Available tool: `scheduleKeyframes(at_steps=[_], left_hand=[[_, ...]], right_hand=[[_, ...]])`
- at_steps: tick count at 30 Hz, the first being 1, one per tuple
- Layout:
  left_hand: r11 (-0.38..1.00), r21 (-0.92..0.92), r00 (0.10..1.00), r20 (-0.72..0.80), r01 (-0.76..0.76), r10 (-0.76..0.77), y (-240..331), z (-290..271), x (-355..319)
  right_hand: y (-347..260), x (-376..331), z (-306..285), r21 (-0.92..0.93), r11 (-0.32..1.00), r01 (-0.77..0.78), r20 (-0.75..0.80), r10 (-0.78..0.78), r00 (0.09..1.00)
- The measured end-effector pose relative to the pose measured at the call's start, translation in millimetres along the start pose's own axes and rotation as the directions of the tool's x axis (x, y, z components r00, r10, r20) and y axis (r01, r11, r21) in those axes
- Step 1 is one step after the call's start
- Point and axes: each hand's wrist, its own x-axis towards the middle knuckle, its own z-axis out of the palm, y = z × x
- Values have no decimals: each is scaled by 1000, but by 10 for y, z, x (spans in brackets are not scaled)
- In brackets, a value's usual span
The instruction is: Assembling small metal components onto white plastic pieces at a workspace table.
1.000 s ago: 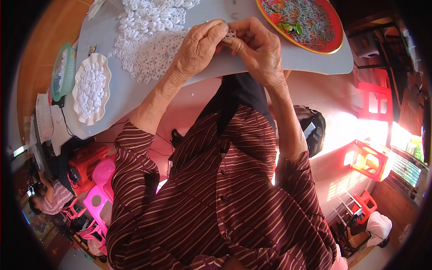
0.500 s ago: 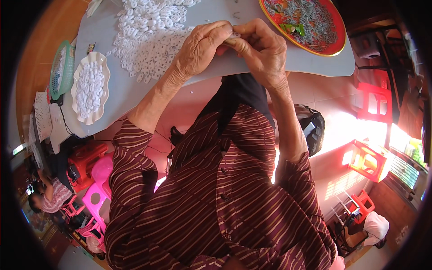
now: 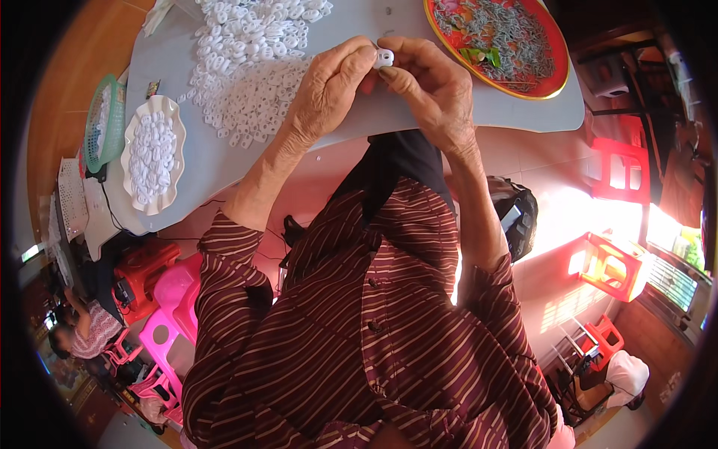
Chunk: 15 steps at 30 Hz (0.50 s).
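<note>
Just above the table's near edge, my two hands meet around a small white plastic piece (image 3: 384,57) with a dark hole in it. My left hand (image 3: 333,84) pinches its left end between thumb and forefinger. My right hand (image 3: 436,87) curls around the other side, its thumb touching the lower edge and its forefinger arched over the top. Beyond my left hand lie a heap of white oval plastic pieces (image 3: 250,37) and a spread of smaller white pieces (image 3: 254,101). A round red tray (image 3: 516,91) of small grey metal parts sits beyond my right hand, with a green scrap among them.
A scalloped white dish (image 3: 178,123) of white pieces stands at the grey table's (image 3: 209,168) left, beside a green basket (image 3: 116,112). Red stools (image 3: 624,172) and pink chairs (image 3: 161,333) stand around. A dark bag (image 3: 516,217) is on the floor. Another person (image 3: 93,329) sits far left.
My fingers have parted slightly, so the white piece now shows between them. My forearms have shifted a little. The table, tray and dish sit slightly differently in the picture.
</note>
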Motion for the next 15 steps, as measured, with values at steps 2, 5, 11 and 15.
scheduleKeyframes(at_steps=[2,5,11,15], left_hand=[[1000,22,1000,0,9,-9,13,3,5],[1000,9,1000,-23,20,-20,-6,21,6],[999,-21,1000,-12,27,-27,12,49,9],[998,-26,998,32,58,-57,-24,45,13]], right_hand=[[61,4,12,32,999,22,-5,-22,1000],[102,-12,22,-21,999,45,-18,-45,999],[146,3,36,-182,979,94,-61,-106,993],[138,-12,29,-206,972,110,-78,-128,989]])
